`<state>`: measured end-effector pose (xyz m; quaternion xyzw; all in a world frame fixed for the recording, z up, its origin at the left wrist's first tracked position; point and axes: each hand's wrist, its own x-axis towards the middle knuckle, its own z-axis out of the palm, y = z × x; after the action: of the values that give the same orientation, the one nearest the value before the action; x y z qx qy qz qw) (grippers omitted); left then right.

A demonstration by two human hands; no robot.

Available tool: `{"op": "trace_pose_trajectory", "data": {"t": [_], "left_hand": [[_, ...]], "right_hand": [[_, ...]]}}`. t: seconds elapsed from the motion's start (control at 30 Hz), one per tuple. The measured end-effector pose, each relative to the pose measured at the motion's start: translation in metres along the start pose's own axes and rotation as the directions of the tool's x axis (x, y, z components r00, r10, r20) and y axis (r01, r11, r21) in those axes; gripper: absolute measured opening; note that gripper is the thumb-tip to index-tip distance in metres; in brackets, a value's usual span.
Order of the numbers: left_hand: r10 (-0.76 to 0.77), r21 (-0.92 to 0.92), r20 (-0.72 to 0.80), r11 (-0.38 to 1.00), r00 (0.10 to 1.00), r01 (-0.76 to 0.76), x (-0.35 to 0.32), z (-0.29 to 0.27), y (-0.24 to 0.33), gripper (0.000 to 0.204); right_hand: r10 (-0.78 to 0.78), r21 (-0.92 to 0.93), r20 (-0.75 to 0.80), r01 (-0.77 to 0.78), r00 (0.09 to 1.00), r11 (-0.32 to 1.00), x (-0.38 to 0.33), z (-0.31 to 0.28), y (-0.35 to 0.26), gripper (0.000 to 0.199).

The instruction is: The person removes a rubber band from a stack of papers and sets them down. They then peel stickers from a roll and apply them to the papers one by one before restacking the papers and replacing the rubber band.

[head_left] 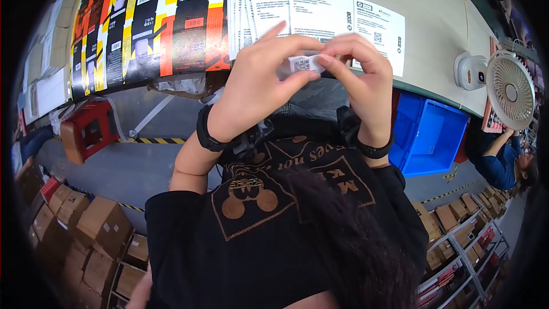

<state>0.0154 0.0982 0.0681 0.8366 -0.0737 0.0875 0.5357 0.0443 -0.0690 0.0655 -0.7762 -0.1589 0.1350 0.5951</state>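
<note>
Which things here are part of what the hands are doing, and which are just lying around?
In hand:
left hand
right hand
small white slip, pinched between both hands
white leaflets fanned on the table

Lying about:
flat printed cartons
fan
blue bin
red stool

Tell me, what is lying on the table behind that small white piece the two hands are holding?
Behind the small white piece, pinched between the left hand and right hand, white printed sheets lie fanned on the table. The hands cover the sheets' lower edges.
</note>
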Motion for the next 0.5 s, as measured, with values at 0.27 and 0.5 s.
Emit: {"op": "trace_pose_trajectory", "data": {"t": [0.27,0.5], "left_hand": [[-0.114,-0.245,0.241,0.954,0.964,0.174,0.001,-0.003,-0.015,0.013],[0.096,-0.079,0.354,0.994,0.93,-0.073,0.0,0.009,-0.03,0.011]], "right_hand": [[0.014,0.187,-0.405,0.068,0.914,0.98,0.03,-0.018,0.011,0.01],[0.159,-0.033,-0.226,-0.171,0.961,0.985,0.053,-0.013,0.057,0.015]]}}
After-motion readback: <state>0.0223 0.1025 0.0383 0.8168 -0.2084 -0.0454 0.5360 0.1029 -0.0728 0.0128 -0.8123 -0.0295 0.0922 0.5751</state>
